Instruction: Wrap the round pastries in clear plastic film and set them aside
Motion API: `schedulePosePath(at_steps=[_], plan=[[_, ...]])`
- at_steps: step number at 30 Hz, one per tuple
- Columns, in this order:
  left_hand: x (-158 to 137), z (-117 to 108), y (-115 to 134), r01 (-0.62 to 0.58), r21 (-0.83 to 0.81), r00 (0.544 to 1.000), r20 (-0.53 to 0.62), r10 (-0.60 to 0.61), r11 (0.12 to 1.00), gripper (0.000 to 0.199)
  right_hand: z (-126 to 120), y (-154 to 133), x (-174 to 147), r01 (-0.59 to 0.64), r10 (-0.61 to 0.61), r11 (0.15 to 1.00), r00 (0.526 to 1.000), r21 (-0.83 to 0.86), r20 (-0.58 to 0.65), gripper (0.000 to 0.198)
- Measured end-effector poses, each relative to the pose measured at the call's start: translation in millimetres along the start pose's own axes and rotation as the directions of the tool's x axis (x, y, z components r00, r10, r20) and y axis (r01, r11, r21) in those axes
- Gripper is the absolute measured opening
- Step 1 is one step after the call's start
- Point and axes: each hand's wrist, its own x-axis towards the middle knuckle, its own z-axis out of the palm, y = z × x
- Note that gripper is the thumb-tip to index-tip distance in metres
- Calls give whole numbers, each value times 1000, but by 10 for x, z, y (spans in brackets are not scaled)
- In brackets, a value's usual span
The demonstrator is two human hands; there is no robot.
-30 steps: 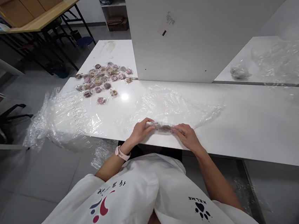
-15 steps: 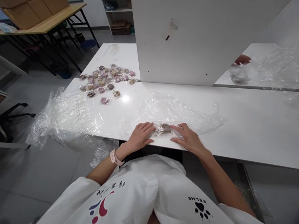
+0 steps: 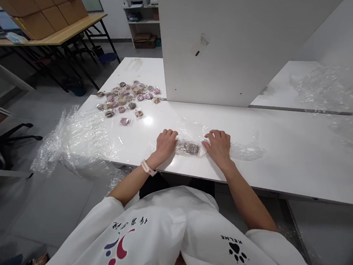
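Observation:
A small brown bundle in clear bubble wrap lies lengthwise before me near the table's front edge. My left hand is closed at its left end, with bent fingers reaching over the wrap. On the opposite end, my right hand is closed as well, fingers curled down onto the wrap and thumb beside the bundle. A loose bubble wrap sheet spreads behind the bundle and out past my right hand. What exactly is inside the bundle is hard to make out through the plastic.
Several small wrapped round pieces, pink, brown and yellowish, lie at the table's back left. A pile of clear plastic packaging hangs over the left edge. An upright white panel stands behind the table, with more bubble wrap at the right.
Both hands have moved away from me along with the bundle, which has rolled farther into the sheet. My fingers have bent more. A hand at the far right has gone from view.

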Motion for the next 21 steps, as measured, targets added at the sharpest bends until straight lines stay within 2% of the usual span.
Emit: schedulePosePath(at_steps=[2,3,5,7,10,13,15,17,18,19,21], plan=[[-114,15,0,-239,1,970,-42,239,971,27,11,-74,-114,141,-137,988,988,58,-70,27],[-182,32,-11,-340,-19,941,-20,339,940,31,24,-108,-187,219,-215,969,975,111,-48,31],[-295,84,-48,-429,-63,902,34,431,901,40,71,-162,-325,296,-309,931,950,214,33,41],[-340,139,-87,-394,-103,915,46,400,913,42,132,-195,-407,262,-293,925,953,274,76,43],[-250,160,-117,-245,-182,965,52,258,952,34,190,-202,-374,138,-171,934,982,330,75,36],[-36,83,-116,-62,-195,988,126,88,979,27,181,-176,-190,-49,-2,930,990,364,138,34],[105,12,-116,21,-123,986,164,-1,992,25,160,-167,-55,-190,120,924,969,333,217,33],[178,-53,-122,41,-17,995,97,-39,999,19,143,-183,31,-269,204,926,947,264,249,32],[173,-78,-123,32,18,999,23,-33,999,17,138,-201,44,-269,221,936,951,227,214,32],[136,-96,-118,12,29,998,-59,-11,999,17,134,-226,36,-240,213,951,966,194,149,31],[-31,-102,-79,-65,-21,980,-188,60,998,21,138,-282,-36,-121,123,982,992,144,-7,29]])
